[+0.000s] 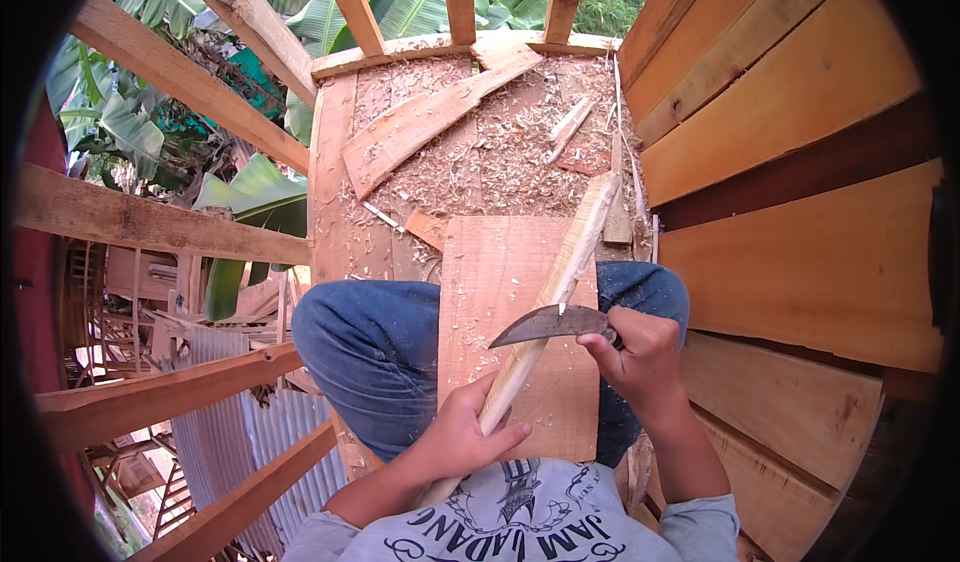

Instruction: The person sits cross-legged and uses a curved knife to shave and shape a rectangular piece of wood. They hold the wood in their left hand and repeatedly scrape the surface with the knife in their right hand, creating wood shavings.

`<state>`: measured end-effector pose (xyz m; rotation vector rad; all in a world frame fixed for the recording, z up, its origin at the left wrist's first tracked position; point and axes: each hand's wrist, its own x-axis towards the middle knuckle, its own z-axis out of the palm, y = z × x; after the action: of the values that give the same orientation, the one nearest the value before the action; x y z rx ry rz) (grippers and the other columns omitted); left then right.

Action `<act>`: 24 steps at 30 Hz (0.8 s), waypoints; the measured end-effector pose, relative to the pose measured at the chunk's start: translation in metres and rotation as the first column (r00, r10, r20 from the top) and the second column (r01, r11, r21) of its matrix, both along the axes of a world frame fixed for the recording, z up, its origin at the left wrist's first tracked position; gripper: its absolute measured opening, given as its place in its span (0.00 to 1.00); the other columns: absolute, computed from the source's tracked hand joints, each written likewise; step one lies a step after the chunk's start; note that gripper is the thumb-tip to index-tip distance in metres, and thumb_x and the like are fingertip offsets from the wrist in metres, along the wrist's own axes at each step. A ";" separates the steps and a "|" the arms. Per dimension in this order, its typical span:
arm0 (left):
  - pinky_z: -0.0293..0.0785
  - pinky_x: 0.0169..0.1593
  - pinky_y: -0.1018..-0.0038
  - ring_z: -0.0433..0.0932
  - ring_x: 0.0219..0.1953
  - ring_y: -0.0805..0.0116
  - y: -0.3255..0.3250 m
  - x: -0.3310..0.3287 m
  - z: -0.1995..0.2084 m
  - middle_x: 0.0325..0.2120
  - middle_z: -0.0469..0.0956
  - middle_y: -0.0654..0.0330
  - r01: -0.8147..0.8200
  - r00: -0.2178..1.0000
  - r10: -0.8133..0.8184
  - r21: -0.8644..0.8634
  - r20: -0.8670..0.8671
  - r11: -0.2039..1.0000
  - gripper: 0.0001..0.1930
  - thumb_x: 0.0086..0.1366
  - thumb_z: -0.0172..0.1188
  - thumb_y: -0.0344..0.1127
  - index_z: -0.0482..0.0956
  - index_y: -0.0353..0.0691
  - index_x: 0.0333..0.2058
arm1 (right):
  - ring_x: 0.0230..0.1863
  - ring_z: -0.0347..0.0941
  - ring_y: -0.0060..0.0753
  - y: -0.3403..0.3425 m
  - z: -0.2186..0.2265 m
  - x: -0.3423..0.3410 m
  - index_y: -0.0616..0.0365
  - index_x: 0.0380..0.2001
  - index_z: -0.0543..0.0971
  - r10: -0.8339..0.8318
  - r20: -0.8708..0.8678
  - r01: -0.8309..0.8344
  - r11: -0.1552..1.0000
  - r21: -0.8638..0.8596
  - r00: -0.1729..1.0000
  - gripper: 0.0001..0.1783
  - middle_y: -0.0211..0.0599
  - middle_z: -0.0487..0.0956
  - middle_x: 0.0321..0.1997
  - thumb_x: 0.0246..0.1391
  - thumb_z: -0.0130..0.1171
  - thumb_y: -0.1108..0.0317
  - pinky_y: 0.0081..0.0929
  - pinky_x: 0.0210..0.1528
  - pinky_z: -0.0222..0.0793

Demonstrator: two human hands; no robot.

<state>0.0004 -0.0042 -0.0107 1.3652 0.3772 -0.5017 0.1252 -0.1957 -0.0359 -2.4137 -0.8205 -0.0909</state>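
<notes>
My left hand grips the near end of a long pale wooden stick, which runs up and to the right across a flat board on my lap. My right hand holds a curved dark knife by its handle, with the blade lying across the stick about midway along it. The stick's far end rests on the shaving-strewn plank floor. My knees in blue jeans show on both sides of the board.
Wood shavings, a loose plank and small offcuts cover the floor ahead. A plank wall rises on the right. Open wooden rails stand on the left, with corrugated metal and banana leaves below.
</notes>
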 end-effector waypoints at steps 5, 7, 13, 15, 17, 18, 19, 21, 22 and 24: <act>0.57 0.21 0.83 0.59 0.18 0.85 0.003 -0.008 -0.003 0.15 0.62 0.71 -0.002 0.998 -0.001 0.066 0.059 0.998 0.14 0.52 0.63 0.27 0.68 0.34 0.35 | 0.10 0.66 0.37 0.007 0.011 -0.015 0.54 0.11 0.66 0.100 -0.027 -0.100 0.995 -0.004 0.995 0.27 0.35 0.65 0.09 0.43 0.63 0.45 0.29 0.13 0.58; 0.58 0.21 0.82 0.59 0.18 0.84 0.003 -0.005 -0.008 0.15 0.62 0.72 0.013 0.999 -0.014 0.031 0.029 0.999 0.15 0.52 0.63 0.28 0.68 0.33 0.36 | 0.10 0.66 0.35 -0.004 -0.003 0.007 0.53 0.12 0.67 -0.040 0.012 0.041 0.998 -0.053 0.999 0.26 0.32 0.65 0.09 0.42 0.64 0.45 0.29 0.13 0.59; 0.59 0.22 0.81 0.60 0.19 0.84 0.004 -0.010 -0.011 0.16 0.62 0.72 0.002 0.999 -0.005 0.075 0.041 0.997 0.14 0.52 0.63 0.28 0.69 0.34 0.36 | 0.11 0.66 0.38 -0.001 -0.003 0.001 0.54 0.11 0.65 -0.013 -0.031 0.014 1.000 0.010 0.999 0.27 0.36 0.64 0.09 0.44 0.63 0.47 0.30 0.13 0.58; 0.59 0.23 0.81 0.60 0.19 0.84 0.001 0.001 -0.011 0.16 0.62 0.71 0.008 1.000 -0.008 0.058 -0.006 0.998 0.14 0.52 0.63 0.27 0.69 0.35 0.35 | 0.10 0.65 0.39 0.002 -0.012 -0.002 0.55 0.10 0.64 -0.076 -0.047 0.078 0.996 0.046 0.996 0.28 0.37 0.63 0.08 0.45 0.62 0.46 0.30 0.13 0.57; 0.59 0.23 0.81 0.61 0.20 0.84 0.003 -0.009 -0.016 0.17 0.63 0.71 -0.021 1.000 0.021 0.056 0.000 0.998 0.13 0.52 0.63 0.27 0.68 0.35 0.34 | 0.11 0.64 0.41 0.014 -0.001 -0.023 0.56 0.09 0.63 0.060 -0.068 -0.055 0.996 0.072 0.996 0.29 0.38 0.63 0.08 0.46 0.61 0.47 0.30 0.13 0.57; 0.59 0.23 0.81 0.62 0.20 0.84 0.004 -0.012 -0.018 0.17 0.63 0.70 -0.033 0.999 0.033 0.051 0.007 0.998 0.13 0.52 0.63 0.27 0.68 0.35 0.34 | 0.11 0.64 0.42 0.017 0.004 -0.029 0.57 0.08 0.62 0.126 -0.073 -0.120 0.989 0.082 0.989 0.30 0.39 0.63 0.08 0.46 0.61 0.47 0.31 0.13 0.57; 0.59 0.23 0.82 0.62 0.20 0.83 0.004 -0.010 -0.015 0.17 0.63 0.70 -0.021 0.999 0.020 0.065 0.027 0.998 0.13 0.52 0.63 0.27 0.68 0.35 0.34 | 0.11 0.65 0.42 0.011 0.000 -0.021 0.56 0.09 0.63 0.066 -0.045 -0.064 0.997 0.052 0.997 0.29 0.39 0.63 0.08 0.46 0.61 0.47 0.31 0.13 0.57; 0.59 0.23 0.82 0.62 0.20 0.83 0.005 -0.002 -0.006 0.17 0.64 0.70 -0.001 0.998 -0.005 0.098 0.066 0.995 0.13 0.52 0.63 0.27 0.68 0.35 0.34 | 0.11 0.65 0.42 -0.004 -0.010 0.009 0.56 0.10 0.64 -0.049 0.018 0.049 0.999 0.000 0.999 0.28 0.39 0.63 0.08 0.46 0.62 0.48 0.31 0.13 0.57; 0.58 0.22 0.82 0.62 0.19 0.84 0.002 -0.001 -0.015 0.16 0.63 0.70 -0.011 1.000 0.010 0.070 0.018 0.997 0.13 0.52 0.63 0.27 0.68 0.35 0.33 | 0.11 0.65 0.42 -0.003 -0.010 0.010 0.56 0.11 0.64 -0.068 -0.006 0.068 0.998 -0.015 0.998 0.27 0.38 0.64 0.09 0.46 0.62 0.48 0.31 0.13 0.57; 0.58 0.22 0.83 0.61 0.18 0.84 0.008 -0.004 -0.014 0.15 0.63 0.70 -0.029 1.000 0.029 -0.011 -0.008 1.000 0.14 0.52 0.63 0.27 0.67 0.35 0.34 | 0.10 0.64 0.42 0.011 -0.009 -0.010 0.56 0.11 0.64 -0.062 -0.075 0.070 0.993 0.098 0.995 0.27 0.38 0.64 0.10 0.46 0.61 0.48 0.30 0.13 0.56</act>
<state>-0.0037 0.0034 -0.0249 1.3455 0.3998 -0.4850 0.1157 -0.1843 -0.0454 -2.3353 -0.6874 -0.0691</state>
